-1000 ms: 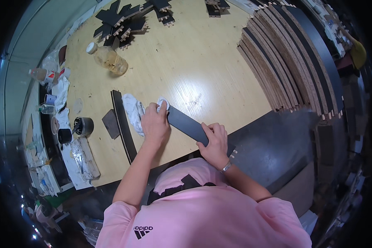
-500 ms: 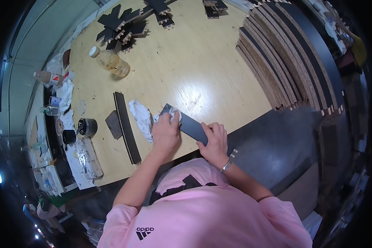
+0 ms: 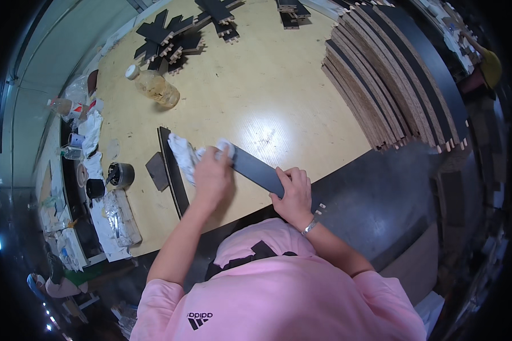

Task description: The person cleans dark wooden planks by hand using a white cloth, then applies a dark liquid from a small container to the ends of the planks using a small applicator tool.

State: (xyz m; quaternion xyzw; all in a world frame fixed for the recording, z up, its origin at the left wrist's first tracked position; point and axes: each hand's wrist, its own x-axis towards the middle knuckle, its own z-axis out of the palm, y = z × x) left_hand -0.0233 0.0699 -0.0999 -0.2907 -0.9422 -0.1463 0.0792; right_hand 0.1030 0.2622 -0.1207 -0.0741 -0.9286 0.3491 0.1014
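Observation:
A narrow dark board (image 3: 257,173) slants over the near edge of the table. My right hand (image 3: 293,196) grips its near end, thumb on the top face, and light wooden dowels (image 3: 321,208) show past that end. At the board's far left end, my left hand (image 3: 213,177) is closed on a crumpled white cloth (image 3: 182,156). Part of the cloth touches the board's end; the rest trails left over a long dark strip (image 3: 175,190). Beside that strip lies a small dark flat piece (image 3: 157,170).
A capped bottle of yellowish liquid (image 3: 156,89) leans left of centre. Dark doweled pieces (image 3: 168,37) are piled at the far left, with a few more (image 3: 292,14) at the far edge. Long panels (image 3: 381,74) are stacked at right. A black pot (image 3: 120,175) stands at left.
My left hand has slid left with the cloth, from the board's top face to its far end. The cloth now lies partly over the dark strip. My right hand keeps its grip.

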